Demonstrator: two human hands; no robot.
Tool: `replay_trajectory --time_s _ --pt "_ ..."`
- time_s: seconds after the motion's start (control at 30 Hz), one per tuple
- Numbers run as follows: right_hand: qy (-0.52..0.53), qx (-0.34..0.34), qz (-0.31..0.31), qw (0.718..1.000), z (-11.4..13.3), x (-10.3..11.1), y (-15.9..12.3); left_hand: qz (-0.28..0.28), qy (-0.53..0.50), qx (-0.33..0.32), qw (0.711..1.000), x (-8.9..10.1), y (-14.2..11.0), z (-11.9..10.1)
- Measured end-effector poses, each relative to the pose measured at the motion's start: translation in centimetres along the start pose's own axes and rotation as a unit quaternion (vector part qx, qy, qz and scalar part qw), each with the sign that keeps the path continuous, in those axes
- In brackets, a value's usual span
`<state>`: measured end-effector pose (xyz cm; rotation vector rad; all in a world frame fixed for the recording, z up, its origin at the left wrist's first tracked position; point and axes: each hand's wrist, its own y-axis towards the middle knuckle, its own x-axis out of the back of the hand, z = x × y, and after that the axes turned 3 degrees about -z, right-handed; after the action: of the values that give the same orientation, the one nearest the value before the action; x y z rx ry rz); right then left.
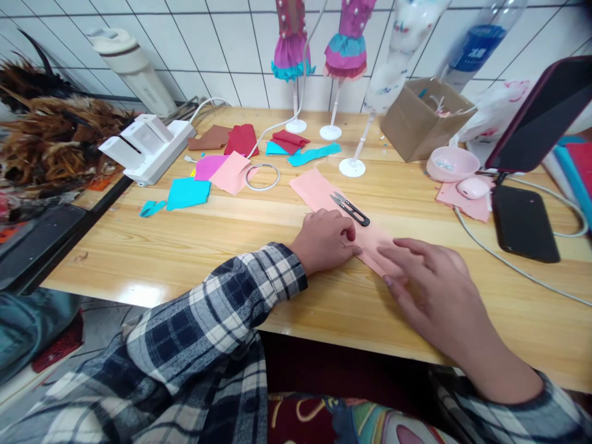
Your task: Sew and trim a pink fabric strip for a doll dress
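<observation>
- Handling centres on a pink strip (370,238), which lies flat on the worktop (231,246) in front of the person, running slantwise from far left to near right; whether it is cloth or paper cannot be confirmed.
- Small black snips (350,208) rest on the strip, blades pointing toward its far end. Recommended: move them aside before any folding or smoothing, as they could snag or crease the material.
- Work in hand appears to be straightening or folding the near edge. Good practice, in judgement: hold one point firm with the left, smooth lightly with the right, and keep both edges parallel so that no skew builds up.
- Left hand (327,239): back of the hand upward, fingers curled, thumb and forefinger close together at the strip's left edge. Whether material is pinched between them cannot be told.
- Right hand (430,290): palm downward, fingers extended and loosely spread over the near end, thumb apart from them beside the edge; no firm grip is evident.
- Left forearm, in a checked sleeve (222,296), crosses low over the worktop's near edge; the right wrist approaches from the near right corner.
</observation>
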<state>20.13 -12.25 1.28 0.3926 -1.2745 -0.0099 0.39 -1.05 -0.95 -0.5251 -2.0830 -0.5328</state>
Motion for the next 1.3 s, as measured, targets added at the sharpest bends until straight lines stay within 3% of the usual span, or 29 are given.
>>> replay_trajectory --time_s 0.07,0.2,0.43,0.5,0.6,0.7,0.8,0.9,0.97,1.13,1.2,1.3 --pt "-0.038 0.055 -0.002 0.998 0.4 -0.7 -0.1 -0.013 0.001 -0.004 1.0 -0.1 -0.1 0.0" --pt "-0.083 0.068 0.004 0.994 0.5 -1.9 -0.3 -0.033 -0.015 -0.029 0.999 0.0 -0.3 0.1" --pt "-0.065 0.099 0.011 0.993 -0.4 -0.8 -2.1 0.057 -0.01 -0.009 0.998 0.2 0.2 0.5" --pt "-0.035 0.068 0.0 0.997 -1.3 -0.3 -2.4 0.064 -0.015 -0.007 0.998 0.3 0.3 0.7" --pt "0.001 -0.037 -0.003 0.999 -3.0 0.0 -2.2 0.069 -0.035 -0.002 0.997 0.7 0.4 0.8" --pt "0.011 -0.125 0.023 0.992 -4.3 -0.2 -1.8 0.023 -0.021 -0.002 1.0 1.2 0.3 0.3" --pt "0.029 -0.161 0.037 0.986 -4.3 -0.4 -1.1 -0.011 0.015 -0.069 0.997 1.3 0.5 -0.8" --pt "0.041 -0.188 0.04 0.981 -3.4 -0.3 -0.1 0.07 0.047 -0.15 0.985 0.3 0.7 -1.7" --pt "0.048 -0.204 0.049 0.977 -2.7 -0.2 0.6 0.116 0.08 -0.16 0.977 -0.6 0.7 -2.0" --pt "0.113 -0.195 0.118 0.967 -2.1 0.5 1.7 0.135 0.132 -0.15 0.97 -1.6 0.3 -2.0" --pt "0.168 -0.22 0.14 0.951 -2.2 0.8 1.5 0.138 0.141 -0.15 0.969 -1.6 0.3 -2.0" --pt "0.313 -0.282 0.124 0.898 -2.2 1.2 0.6 0.143 0.144 -0.146 0.968 -1.4 0.3 -2.1"
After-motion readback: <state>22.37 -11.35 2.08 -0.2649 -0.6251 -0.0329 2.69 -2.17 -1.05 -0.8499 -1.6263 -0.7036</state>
